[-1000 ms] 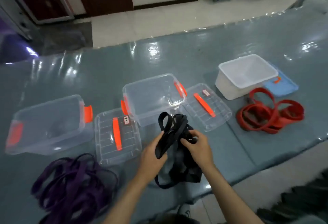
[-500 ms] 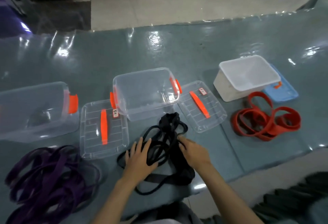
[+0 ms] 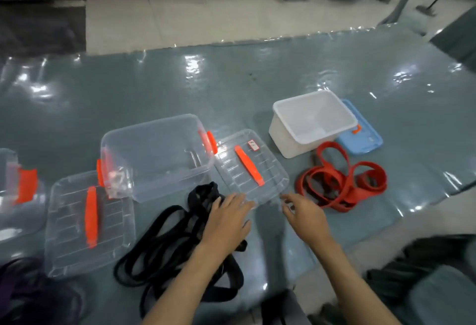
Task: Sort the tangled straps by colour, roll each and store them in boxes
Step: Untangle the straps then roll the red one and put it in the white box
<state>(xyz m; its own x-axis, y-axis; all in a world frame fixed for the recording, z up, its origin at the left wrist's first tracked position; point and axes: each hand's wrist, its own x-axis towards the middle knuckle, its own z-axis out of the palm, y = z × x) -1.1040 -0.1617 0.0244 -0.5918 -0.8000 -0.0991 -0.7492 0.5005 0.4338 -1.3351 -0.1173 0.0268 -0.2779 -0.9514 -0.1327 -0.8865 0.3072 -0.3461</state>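
- Left hand point(image 3: 226, 221) lies flat and unclenched on the black straps point(image 3: 164, 242) at lower centre, gripping nothing that I can see.
- Right hand point(image 3: 305, 215) hovers with fingers spread and nothing in it, right of the black heap.
- Red straps point(image 3: 342, 183) lie just right of my right hand, so that hand is nearer; the pile runs left to right.
- White box point(image 3: 311, 121) sits just above them.
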